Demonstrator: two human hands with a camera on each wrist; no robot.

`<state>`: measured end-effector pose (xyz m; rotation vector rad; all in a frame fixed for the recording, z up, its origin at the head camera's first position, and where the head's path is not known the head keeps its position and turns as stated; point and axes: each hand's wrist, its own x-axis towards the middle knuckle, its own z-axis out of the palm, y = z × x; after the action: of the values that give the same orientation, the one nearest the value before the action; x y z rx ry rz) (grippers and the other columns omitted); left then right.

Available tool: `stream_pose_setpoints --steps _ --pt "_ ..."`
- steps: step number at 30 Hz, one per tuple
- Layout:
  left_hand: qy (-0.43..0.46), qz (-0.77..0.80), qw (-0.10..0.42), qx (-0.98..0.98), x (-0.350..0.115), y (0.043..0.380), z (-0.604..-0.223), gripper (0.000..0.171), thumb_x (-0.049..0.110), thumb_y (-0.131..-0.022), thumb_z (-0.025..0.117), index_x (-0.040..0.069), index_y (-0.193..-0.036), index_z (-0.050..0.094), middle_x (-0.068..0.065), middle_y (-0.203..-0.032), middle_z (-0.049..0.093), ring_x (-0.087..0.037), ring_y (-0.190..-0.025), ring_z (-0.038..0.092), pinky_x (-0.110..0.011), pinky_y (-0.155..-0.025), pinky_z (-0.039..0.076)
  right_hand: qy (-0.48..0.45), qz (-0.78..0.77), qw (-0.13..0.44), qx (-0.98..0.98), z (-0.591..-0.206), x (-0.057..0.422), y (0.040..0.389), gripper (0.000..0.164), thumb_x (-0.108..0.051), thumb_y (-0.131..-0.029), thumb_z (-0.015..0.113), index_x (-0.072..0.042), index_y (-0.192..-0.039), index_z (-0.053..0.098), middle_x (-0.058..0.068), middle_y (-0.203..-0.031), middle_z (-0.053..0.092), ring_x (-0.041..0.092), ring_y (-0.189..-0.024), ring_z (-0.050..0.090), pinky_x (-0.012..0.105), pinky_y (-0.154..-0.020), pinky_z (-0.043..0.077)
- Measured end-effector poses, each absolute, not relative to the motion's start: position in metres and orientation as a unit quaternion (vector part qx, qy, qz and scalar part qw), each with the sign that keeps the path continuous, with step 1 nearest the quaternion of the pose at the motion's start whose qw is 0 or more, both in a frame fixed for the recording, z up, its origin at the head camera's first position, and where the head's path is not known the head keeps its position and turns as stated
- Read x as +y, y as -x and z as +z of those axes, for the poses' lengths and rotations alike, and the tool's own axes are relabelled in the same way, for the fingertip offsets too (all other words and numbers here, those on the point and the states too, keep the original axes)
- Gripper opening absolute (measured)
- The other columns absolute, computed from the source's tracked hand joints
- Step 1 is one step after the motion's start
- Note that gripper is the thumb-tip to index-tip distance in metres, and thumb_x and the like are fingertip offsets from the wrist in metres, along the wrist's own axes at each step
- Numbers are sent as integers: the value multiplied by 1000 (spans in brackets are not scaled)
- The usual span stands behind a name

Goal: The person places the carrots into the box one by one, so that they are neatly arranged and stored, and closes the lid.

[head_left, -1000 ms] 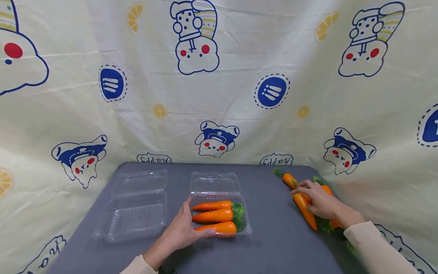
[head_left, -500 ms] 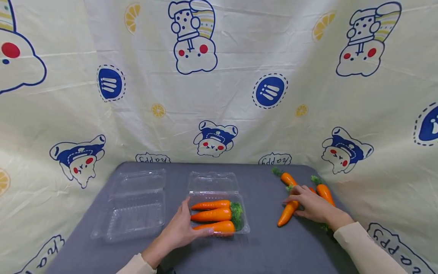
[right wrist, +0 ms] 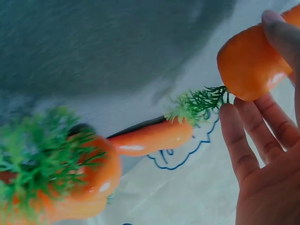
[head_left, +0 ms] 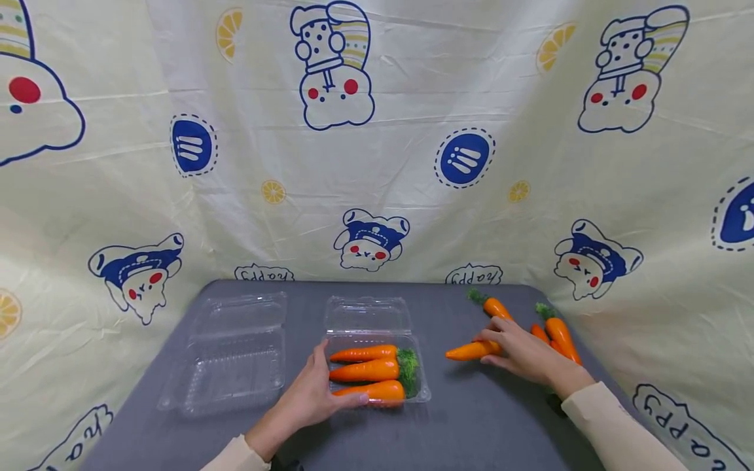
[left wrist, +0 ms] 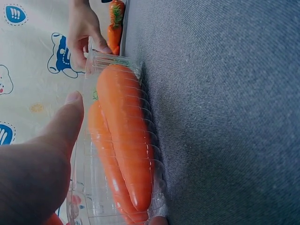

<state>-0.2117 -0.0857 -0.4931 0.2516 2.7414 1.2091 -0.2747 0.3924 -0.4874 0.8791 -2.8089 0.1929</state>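
Observation:
In the head view, my left hand (head_left: 309,394) holds the left side of a clear plastic clamshell box (head_left: 424,392), its thumb along the front wall. Three orange carrots (head_left: 366,371) lie side by side in this box, green tops to the right; the left wrist view shows two of them (left wrist: 125,136) through the ribbed wall. To the right of the box, my right hand (head_left: 521,353) pinches another carrot (head_left: 468,352) between thumb and fingers, tip pointing left. The right wrist view shows this carrot's thick end (right wrist: 248,63) and leafy top (right wrist: 201,103).
A second clear clamshell box (head_left: 235,369) stands lid up on the left of the grey table (head_left: 459,425). Loose carrots lie on the right: one at the back (head_left: 496,307) and others (head_left: 559,333) beyond my right hand. A patterned sheet (head_left: 424,216) hangs behind the table.
My right hand has taken a carrot from the loose group and moved left with it, swinging its tip round toward the box. My left hand has stayed at the box.

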Motion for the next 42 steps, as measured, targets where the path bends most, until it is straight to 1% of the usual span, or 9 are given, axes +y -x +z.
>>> stream_pose_setpoints --steps 5,10,12,16,19,23,29,35,42 --pt "-77 405 76 908 -86 212 -492 143 60 -84 103 0 -182 19 -36 -182 39 -53 -159 56 -73 -131 48 -294 70 99 -948 -480 381 272 34 -30 -102 93 -25 -134 82 -1 -125 69 12 -105 63 34 -87 65" --pt "-88 401 66 909 -82 213 -494 142 59 -85 104 -2 -182 19 -37 -180 42 -53 -157 58 -72 -129 50 -270 79 104 -954 -469 374 269 34 -30 -103 92 -26 -136 82 -2 -125 69 13 -105 60 34 -85 63" --pt "-89 403 64 909 -81 213 -494 142 58 -85 104 -2 -182 19 -37 -181 41 -53 -157 58 -73 -130 49 -266 84 109 -954 -464 371 270 35 -31 -104 91 -26 -138 81 -3 -124 69 12 -104 59 32 -83 62" --pt "-90 399 64 910 -81 214 -491 142 58 -86 103 -1 -183 17 -39 -183 37 -56 -160 54 -74 -131 47 -271 92 124 -950 -456 360 271 37 -34 -108 87 -23 -142 79 -2 -126 71 10 -100 59 32 -80 61" --pt "-94 396 66 911 -82 214 -489 142 57 -87 102 -1 -184 16 -39 -184 35 -57 -161 53 -74 -132 46 -275 94 135 -947 -451 351 271 38 -37 -109 86 -21 -142 79 0 -126 72 9 -98 60 34 -81 61" --pt "-93 393 72 912 -83 213 -486 141 58 -89 101 -1 -184 15 -39 -185 32 -57 -163 51 -75 -132 45 -285 101 144 -942 -442 336 270 36 -35 -109 85 -19 -140 79 -3 -120 71 8 -96 59 35 -83 61" --pt "-81 391 79 913 -85 212 -486 142 60 -88 100 1 -185 14 -37 -186 31 -57 -164 49 -76 -133 43 -308 136 151 -929 -430 314 271 35 -31 -110 84 -14 -139 77 -4 -111 70 7 -89 60 30 -80 61" --pt "-80 388 80 915 -87 213 -488 142 61 -88 100 1 -185 14 -38 -186 31 -57 -164 49 -76 -133 44 -319 187 145 -918 -420 294 271 36 -29 -110 84 -12 -141 76 -1 -116 73 7 -96 64 31 -82 67" --pt "-84 391 91 912 -87 212 -488 142 62 -88 100 1 -185 15 -36 -185 34 -55 -160 54 -75 -131 46 -309 251 106 -911 -416 275 272 35 -30 -113 80 -11 -143 73 4 -124 75 13 -105 72 27 -87 71"
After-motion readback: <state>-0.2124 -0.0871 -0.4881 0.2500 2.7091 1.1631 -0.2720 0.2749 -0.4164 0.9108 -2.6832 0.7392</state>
